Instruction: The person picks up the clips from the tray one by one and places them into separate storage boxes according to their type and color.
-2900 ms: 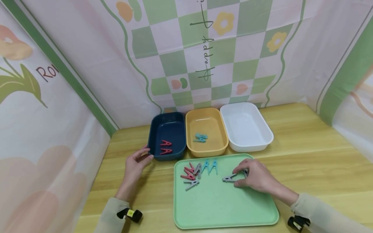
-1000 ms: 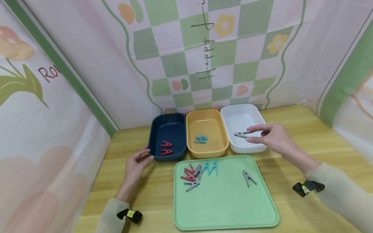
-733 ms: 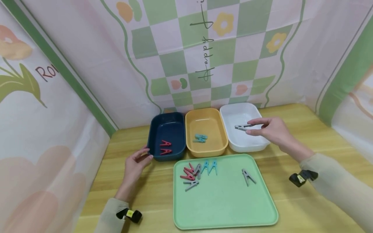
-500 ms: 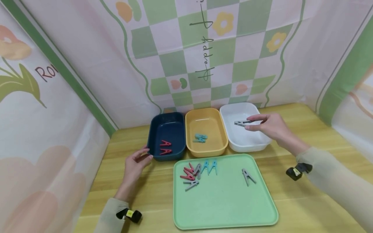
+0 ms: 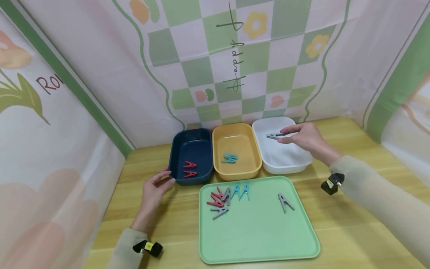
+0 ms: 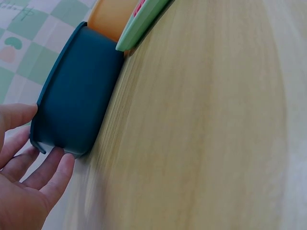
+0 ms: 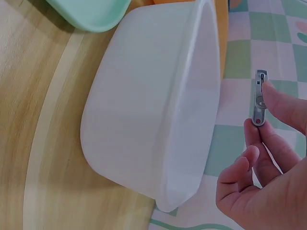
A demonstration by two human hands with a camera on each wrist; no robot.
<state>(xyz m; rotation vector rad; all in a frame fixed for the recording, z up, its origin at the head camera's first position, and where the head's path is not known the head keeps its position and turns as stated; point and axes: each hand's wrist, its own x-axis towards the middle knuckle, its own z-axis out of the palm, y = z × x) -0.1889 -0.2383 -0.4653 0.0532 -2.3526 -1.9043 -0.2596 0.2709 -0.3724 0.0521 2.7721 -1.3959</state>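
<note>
My right hand [image 5: 310,140] pinches a grey clothespin [image 5: 272,136] between thumb and fingertips, above the white container [image 5: 285,160]. In the right wrist view the clothespin [image 7: 259,98] shows edge-on, beyond the white container's rim [image 7: 180,91]. My left hand [image 5: 152,192] touches the near left corner of the dark blue container [image 5: 195,179]. Seen from the left wrist, its thumb lies at the rim and its fairly straight fingers [image 6: 45,172] rest against the end wall. Two red clothespins [image 5: 190,174] lie inside that container.
Between the outer containers stands a yellow container [image 5: 238,176] with blue clothespins [image 5: 230,157]. A green tray [image 5: 258,239] in front holds red clothespins [image 5: 215,201], blue clothespins [image 5: 245,190] and several grey ones, one lone grey clothespin [image 5: 284,202] at the right. A printed cloth [image 5: 255,56] hangs behind.
My right hand has lifted one grey clothespin off the tray's right side and carried it over the white container, lately moving slightly farther back and left. My left hand stays at the blue container.
</note>
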